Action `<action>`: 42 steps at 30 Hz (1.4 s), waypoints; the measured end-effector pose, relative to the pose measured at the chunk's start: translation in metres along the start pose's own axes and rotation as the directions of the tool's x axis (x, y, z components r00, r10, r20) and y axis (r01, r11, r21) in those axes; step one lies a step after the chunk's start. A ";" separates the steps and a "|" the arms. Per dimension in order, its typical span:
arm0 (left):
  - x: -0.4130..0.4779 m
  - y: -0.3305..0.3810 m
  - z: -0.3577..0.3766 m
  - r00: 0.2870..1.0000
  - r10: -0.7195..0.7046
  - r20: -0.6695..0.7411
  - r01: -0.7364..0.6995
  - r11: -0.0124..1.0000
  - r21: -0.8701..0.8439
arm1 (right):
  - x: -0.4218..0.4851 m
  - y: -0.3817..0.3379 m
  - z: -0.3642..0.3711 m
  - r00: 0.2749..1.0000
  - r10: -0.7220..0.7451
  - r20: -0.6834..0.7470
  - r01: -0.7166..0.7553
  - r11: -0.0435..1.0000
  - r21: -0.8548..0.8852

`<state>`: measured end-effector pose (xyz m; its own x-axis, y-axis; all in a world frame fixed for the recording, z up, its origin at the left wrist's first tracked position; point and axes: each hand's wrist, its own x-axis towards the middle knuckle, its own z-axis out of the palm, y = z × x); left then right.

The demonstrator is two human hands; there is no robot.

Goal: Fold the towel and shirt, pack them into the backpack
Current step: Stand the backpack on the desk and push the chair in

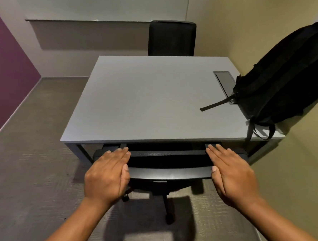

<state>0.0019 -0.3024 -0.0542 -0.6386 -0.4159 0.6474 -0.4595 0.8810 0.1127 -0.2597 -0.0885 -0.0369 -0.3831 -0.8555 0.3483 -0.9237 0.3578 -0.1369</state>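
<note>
Backpack (287, 78) is the only one of the task's things we can find: it stands upright at the right edge of the table (146, 101), leaning on the wall, one strap trailing across the tabletop. No towel or shirt shows anywhere, so we cannot tell where they are. The tabletop looks bare apart from the bag and a small hatch (224, 81) beside it.

Our left hand (107, 175) and right hand (229, 173) are both stretched out flat, palms down, fingers straight and close together, holding nothing. They hover over the office chair (168, 171) tucked under the near edge of the table, one over each end of its backrest; whether they touch it we cannot say.

We judge the work has not begun and the step in hand is clearing our way to the table. To do it well, we would grip the chair back at both ends and draw it straight toward us, evenly, so the wheels do not swing it into the table legs. Then we would park it well aside, leaving the whole near edge free for spreading cloth. A second chair (171, 39) at the far side need not be touched.
</note>
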 end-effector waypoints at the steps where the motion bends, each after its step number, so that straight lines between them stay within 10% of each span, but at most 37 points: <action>1: 0.003 0.003 0.002 1.000 -0.008 -0.007 0.008 1.000 0.004 | 0.005 0.007 0.001 1.000 -0.005 -0.005 0.005 1.000 0.002; 42: 0.071 -0.084 0.043 0.990 -0.121 0.069 0.124 0.991 -0.053 | 0.115 -0.019 0.047 0.991 -0.010 -0.130 0.010 1.000 0.001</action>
<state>-0.0312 -0.4156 -0.0505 -0.6195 -0.5336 0.5758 -0.5020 0.8331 0.2320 -0.2868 -0.2109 -0.0378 -0.3695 -0.8031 0.4675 -0.9276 0.3486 -0.1343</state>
